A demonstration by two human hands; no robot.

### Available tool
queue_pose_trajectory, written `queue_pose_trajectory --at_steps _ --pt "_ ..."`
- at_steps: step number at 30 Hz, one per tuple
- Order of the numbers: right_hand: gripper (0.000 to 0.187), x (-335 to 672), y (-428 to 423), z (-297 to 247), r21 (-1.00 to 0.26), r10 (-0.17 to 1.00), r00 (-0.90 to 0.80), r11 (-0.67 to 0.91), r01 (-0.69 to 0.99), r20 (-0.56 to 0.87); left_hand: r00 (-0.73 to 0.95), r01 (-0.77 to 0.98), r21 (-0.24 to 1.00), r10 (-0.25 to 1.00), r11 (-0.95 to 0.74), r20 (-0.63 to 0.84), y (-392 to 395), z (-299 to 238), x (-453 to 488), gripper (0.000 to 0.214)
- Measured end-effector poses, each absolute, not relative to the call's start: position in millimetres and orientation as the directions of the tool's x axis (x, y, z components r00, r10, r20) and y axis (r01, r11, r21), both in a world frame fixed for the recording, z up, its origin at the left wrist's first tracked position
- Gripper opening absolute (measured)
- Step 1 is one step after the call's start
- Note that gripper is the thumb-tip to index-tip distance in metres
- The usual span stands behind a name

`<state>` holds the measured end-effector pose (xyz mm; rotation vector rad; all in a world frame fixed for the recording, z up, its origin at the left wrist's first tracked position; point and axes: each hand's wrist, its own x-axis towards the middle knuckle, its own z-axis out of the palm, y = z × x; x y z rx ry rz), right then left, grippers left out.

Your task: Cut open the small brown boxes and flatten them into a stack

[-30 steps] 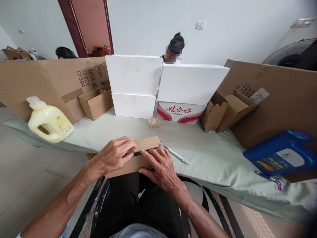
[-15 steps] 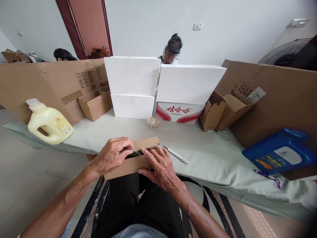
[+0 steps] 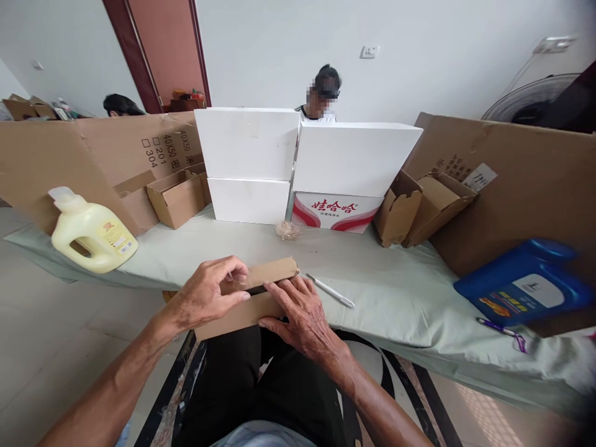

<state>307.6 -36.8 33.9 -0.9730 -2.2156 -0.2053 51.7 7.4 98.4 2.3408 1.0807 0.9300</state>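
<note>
A small brown cardboard box (image 3: 239,315) sits at the table's front edge above my lap, a dark gap running along its top between two flaps. My right hand (image 3: 298,307) grips its right end, fingers over the top and thumb on the near side. Over the left part of the box is my left hand (image 3: 212,295), its thumb apart from its curled fingers. Something faint and see-through shows by those fingertips, too blurred to name. Just right of the box lies a white pen-like tool (image 3: 330,290) with a thin dark tip.
Behind are stacked white boxes (image 3: 246,146), a crumpled clear clump (image 3: 287,230) and small open cardboard boxes (image 3: 179,198). A yellow jug (image 3: 95,233) stands left; a blue bottle (image 3: 521,282) and purple pen (image 3: 500,329) lie right. A person (image 3: 321,93) sits beyond.
My left thumb and fingers have parted from their closed pinch at the box's gap, and the fingers have lifted slightly. My right hand keeps its grip on the box.
</note>
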Motion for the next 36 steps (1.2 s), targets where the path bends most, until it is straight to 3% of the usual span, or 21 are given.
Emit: queue_pose_trajectory --at_steps 4,8,23,36 --pt "0.058 307.7 -35.6 33.8 -0.12 0.581 -0.475 0.707 0.697 0.661 0.553 0.473 0.516 0.697 -0.714 0.457 0.9 101.0 56.7 0.007" --pt "0.061 307.9 -36.0 33.8 -0.123 0.587 -0.478 0.705 0.698 0.654 0.565 0.467 0.451 0.648 -0.761 0.51 0.6 102.9 60.5 0.015" --pt "0.063 308.4 -37.0 32.4 -0.163 0.609 -0.47 0.704 0.691 0.639 0.443 0.476 0.702 0.834 -0.53 0.329 6.8 99.3 60.1 0.009" --pt "0.062 308.2 -36.8 31.1 -0.144 0.607 -0.47 0.696 0.703 0.641 0.283 0.405 0.814 0.904 -0.415 0.32 13.4 91.2 58.1 0.01"
